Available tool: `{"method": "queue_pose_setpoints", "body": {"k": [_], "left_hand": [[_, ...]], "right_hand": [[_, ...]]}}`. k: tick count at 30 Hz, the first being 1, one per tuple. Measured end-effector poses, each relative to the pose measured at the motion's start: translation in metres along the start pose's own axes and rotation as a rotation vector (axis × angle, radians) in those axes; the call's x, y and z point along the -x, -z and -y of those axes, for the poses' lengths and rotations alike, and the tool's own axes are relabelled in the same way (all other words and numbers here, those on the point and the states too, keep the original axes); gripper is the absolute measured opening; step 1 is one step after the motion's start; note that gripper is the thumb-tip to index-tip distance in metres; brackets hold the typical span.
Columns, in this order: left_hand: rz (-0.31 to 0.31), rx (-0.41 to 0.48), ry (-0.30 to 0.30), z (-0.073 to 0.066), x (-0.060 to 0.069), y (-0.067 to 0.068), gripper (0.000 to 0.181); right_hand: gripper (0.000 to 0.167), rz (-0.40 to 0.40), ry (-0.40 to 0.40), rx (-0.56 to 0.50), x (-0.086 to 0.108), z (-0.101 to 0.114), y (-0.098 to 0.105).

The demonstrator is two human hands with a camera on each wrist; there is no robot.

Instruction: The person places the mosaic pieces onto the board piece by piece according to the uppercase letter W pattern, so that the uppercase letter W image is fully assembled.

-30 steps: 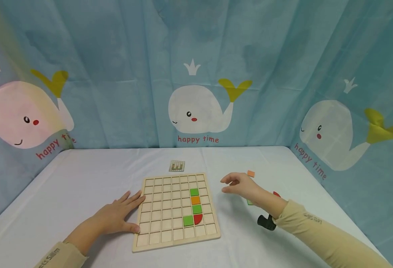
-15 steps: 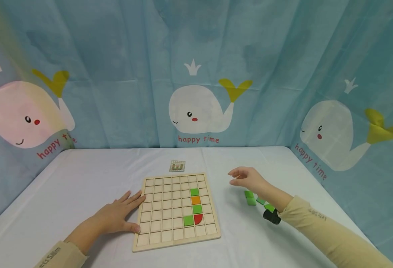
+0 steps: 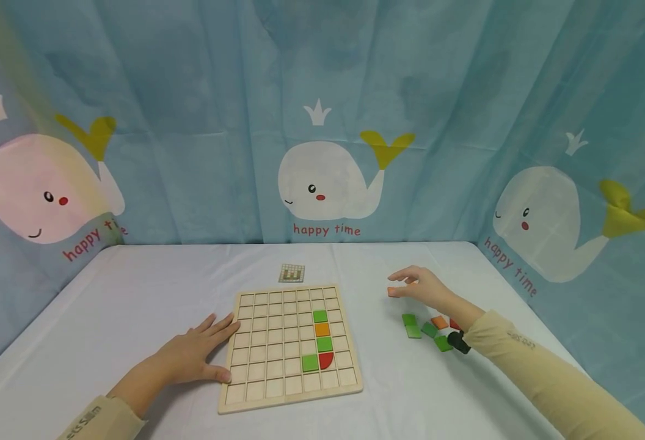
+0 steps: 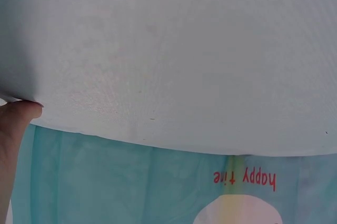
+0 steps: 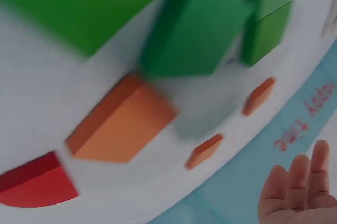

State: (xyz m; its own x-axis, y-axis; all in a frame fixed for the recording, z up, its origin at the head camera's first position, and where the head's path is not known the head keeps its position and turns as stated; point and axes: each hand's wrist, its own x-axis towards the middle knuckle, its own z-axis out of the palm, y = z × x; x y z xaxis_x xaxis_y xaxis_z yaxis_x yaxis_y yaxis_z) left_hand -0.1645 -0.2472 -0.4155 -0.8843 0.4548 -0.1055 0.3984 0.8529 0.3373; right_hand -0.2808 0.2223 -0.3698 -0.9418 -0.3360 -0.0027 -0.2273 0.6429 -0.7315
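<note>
Left hand (image 3: 185, 357) rests on board (image 3: 274, 352) — pale wood, gridded.

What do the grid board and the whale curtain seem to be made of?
The grid board looks like pale, matte wood, by its tan color, though grain is unclear. The whale curtain seems thin fabric, perhaps polyester, mostly matte, judging by its folds.

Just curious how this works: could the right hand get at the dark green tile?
Probably yes: the dark green tile lies uncovered, though the right hand would likely have to draw back.
</note>
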Motion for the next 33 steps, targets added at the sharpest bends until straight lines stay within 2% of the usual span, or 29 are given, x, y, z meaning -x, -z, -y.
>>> {"method": "queue_pose_setpoints", "body": {"k": [6, 13, 21, 27, 33], "left_hand": [[-0.007, -0.011, 0.003, 0.003, -0.001, -0.002, 0.104], [0.0, 0.004, 0.0, 0.003, -0.001, -0.003, 0.103], [0.009, 0.011, 0.007, 0.001, -0.001, -0.002, 0.103], [0.015, 0.015, 0.005, -0.001, 0.0, -0.001, 0.103], [0.005, 0.015, 0.014, -0.001, 0.0, 0.0, 0.104]], "right_hand": [[0.045, 0.038, 0.046, 0.073, -0.012, -0.018, 0.004], [0.044, 0.054, -0.013, 0.234, -0.021, -0.028, 0.004], [0.037, 0.075, -0.061, 0.328, -0.027, -0.034, 0.001], [0.027, 0.06, -0.098, 0.332, -0.031, -0.035, -0.001], [0.023, 0.039, -0.1, 0.339, -0.035, -0.035, -0.004]]}}
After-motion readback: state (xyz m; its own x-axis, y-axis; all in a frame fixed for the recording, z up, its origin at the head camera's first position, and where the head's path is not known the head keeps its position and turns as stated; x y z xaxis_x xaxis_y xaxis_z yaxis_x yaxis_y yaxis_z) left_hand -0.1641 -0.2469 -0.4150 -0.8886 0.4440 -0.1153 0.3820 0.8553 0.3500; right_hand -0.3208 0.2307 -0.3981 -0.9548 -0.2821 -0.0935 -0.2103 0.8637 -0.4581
